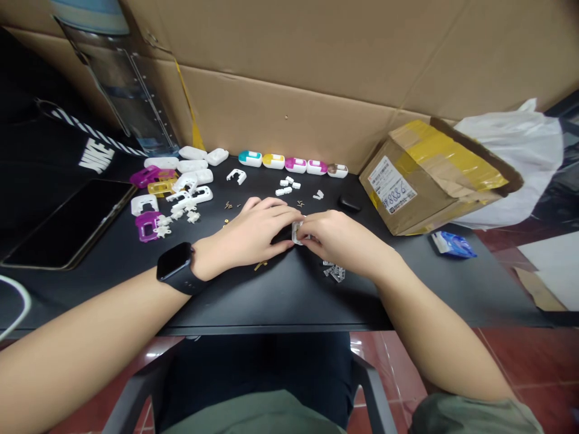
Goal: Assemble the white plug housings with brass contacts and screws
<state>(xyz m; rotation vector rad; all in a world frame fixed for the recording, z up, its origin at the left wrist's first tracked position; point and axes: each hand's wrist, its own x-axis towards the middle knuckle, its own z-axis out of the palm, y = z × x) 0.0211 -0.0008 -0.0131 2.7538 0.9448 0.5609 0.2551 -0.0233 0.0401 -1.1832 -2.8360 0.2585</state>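
Black desktop (271, 307) backed by a cardboard sheet (289, 102) forms the work area. Both hands work at its centre. Left hand (251, 232): fingers (271, 208) held together and curved, tips against a small clear plastic part (297, 232). Right hand (339, 238): fingers closed together, clamping the same part from the opposite side. The part sits between the two sets of fingertips; the hands partly hide it and the exact grip of each digit.

Loose clear plastic pieces (335, 273) lie just below the right-hand fingers. Small white connectors (287, 184) lie beyond the fingertips, and brass screws (227, 205) lie just beyond the left-hand fingers. Farther beyond, a row of white capsule shells (293, 164) with teal, yellow and magenta inserts runs along the cardboard. A magenta frame (148, 226) lies well left of the fingers, and a taped cardboard parcel (429, 181) stands well right of them. A black smartwatch (176, 268) is worn on the left wrist.
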